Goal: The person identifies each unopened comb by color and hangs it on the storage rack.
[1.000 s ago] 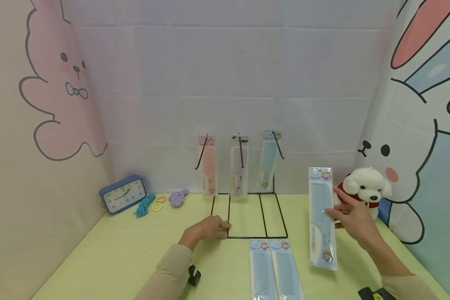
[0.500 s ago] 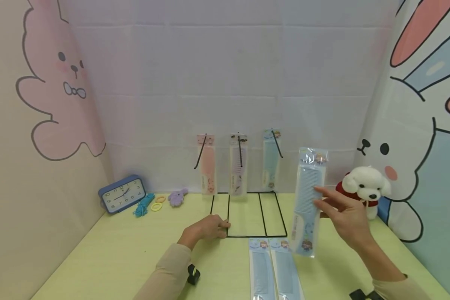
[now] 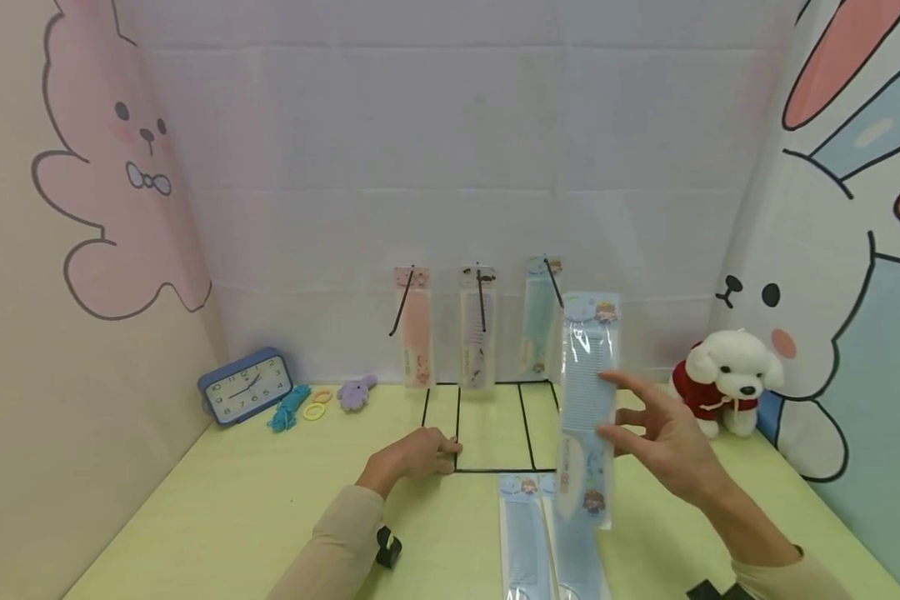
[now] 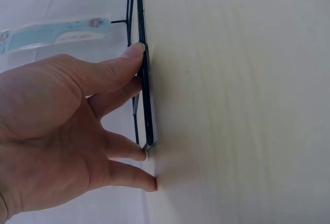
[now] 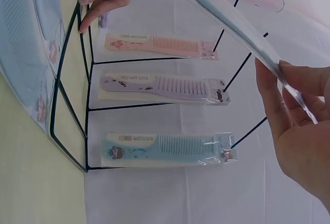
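Observation:
My right hand [image 3: 667,437] pinches a light-blue comb in a clear packet [image 3: 587,392] by its right edge, upright above the table. In the right wrist view this packet shows nearly edge-on. My left hand [image 3: 416,454] holds the front left of a black wire display rack [image 3: 506,472], thumb and forefinger on its base wire in the left wrist view. From the rack's hooks hang a pink comb [image 5: 154,45], a purple comb [image 5: 165,87] and a blue comb [image 5: 170,147], all packaged. The held packet overlaps the front right of the rack in the head view.
Two more packaged blue combs lie before the rack, the left comb [image 3: 523,542] in fuller view than the right comb [image 3: 576,558]. A clock [image 3: 246,387], blue cord [image 3: 290,408], hair ties [image 3: 314,411] and purple toy [image 3: 356,393] sit back left; a plush dog [image 3: 727,379] back right.
My right hand has carried the packaged comb leftward, from beside the plush dog to in front of the rack's right side. The hanging blue comb has swung slightly. My left hand stays on the rack.

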Available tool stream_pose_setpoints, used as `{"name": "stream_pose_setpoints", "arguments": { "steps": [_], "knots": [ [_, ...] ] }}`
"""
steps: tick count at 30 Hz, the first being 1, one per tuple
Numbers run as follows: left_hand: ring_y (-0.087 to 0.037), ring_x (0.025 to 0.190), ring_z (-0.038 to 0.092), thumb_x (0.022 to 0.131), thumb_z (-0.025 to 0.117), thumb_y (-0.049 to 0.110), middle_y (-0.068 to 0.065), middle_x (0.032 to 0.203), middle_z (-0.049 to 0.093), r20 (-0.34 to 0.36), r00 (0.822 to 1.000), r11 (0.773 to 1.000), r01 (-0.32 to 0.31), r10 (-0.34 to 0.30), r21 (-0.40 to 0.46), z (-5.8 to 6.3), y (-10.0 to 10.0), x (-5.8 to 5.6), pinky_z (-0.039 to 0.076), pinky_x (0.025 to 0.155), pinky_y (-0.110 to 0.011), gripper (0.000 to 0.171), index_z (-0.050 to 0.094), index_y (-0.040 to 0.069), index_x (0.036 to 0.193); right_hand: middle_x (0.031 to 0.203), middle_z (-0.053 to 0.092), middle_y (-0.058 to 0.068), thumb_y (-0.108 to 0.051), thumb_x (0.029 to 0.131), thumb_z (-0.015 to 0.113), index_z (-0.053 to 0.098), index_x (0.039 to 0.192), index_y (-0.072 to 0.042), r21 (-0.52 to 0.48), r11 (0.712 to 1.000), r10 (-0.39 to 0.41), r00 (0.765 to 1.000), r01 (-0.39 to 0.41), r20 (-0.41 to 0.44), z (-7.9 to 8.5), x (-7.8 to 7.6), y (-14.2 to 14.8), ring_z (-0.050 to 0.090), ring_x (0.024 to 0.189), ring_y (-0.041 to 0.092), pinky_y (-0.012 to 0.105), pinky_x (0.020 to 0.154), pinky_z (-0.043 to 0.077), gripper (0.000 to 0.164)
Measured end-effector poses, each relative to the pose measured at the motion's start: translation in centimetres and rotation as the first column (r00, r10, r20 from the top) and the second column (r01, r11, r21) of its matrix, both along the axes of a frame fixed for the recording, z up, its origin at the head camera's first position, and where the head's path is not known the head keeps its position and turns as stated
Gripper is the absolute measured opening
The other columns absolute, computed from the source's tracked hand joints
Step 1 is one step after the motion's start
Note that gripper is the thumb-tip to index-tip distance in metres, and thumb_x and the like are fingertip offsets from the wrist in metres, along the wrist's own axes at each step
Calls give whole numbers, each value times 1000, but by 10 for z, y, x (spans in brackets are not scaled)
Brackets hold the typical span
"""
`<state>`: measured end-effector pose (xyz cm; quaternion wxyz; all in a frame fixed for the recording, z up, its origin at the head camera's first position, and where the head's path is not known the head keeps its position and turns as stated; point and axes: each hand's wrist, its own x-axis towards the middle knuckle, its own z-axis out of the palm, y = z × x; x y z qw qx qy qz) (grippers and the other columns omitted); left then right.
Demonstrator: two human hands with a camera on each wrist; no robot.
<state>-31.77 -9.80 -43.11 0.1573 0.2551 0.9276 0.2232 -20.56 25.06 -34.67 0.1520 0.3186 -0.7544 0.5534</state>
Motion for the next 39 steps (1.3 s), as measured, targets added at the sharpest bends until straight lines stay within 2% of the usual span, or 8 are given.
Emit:
{"name": "stream_pose_setpoints", "arguments": {
  "steps": [6,9,12,19,34,39],
  "knots": [
    [-34,142,38,97,67,16,-10,149,49,5,1000,1000,-8,8,-2,-1,1,2,35,113,-48,44,60,8,139,134,49,-4,12,92,64,42,149,-4,16,998,56,998,-56,23,-4,0,-7,71,89,20,42,60,61,64],
    [-35,141,38,97,67,15,-10,149,49,9,1000,1000,-12,12,2,0,1,3,35,113,-49,44,60,8,139,135,48,-3,10,92,64,42,149,-3,14,998,56,998,-56,39,-7,-1,-9,70,89,20,42,60,61,63],
    [-35,141,39,97,67,15,-11,149,49,1,1000,1000,-12,12,-2,1,1,3,36,113,-48,43,60,8,139,134,48,1,9,93,64,43,148,-3,16,999,28,998,-29,52,-8,-4,-11,70,89,19,41,61,61,61],
    [-36,141,38,97,67,16,-10,149,49,-10,1000,1000,-5,5,-6,1,0,3,35,113,-49,44,60,8,139,129,50,21,4,94,66,46,146,-3,16,999,-48,997,47,53,-9,-10,-18,69,88,17,38,66,61,57],
    [-34,142,37,97,68,18,-8,150,48,-5,1000,1000,-14,14,-8,-4,0,1,35,113,-49,45,60,10,140,125,50,24,7,92,66,46,142,0,-7,999,-48,996,49,70,-11,-9,-24,69,86,17,39,64,61,54],
    [-34,142,37,97,67,18,-8,151,48,-6,1000,1000,-15,15,-7,-4,-1,0,34,113,-49,45,59,10,140,127,53,26,3,93,67,46,145,0,-3,994,-104,991,105,83,-11,-14,-25,69,90,14,35,67,61,55]
  ]
}}
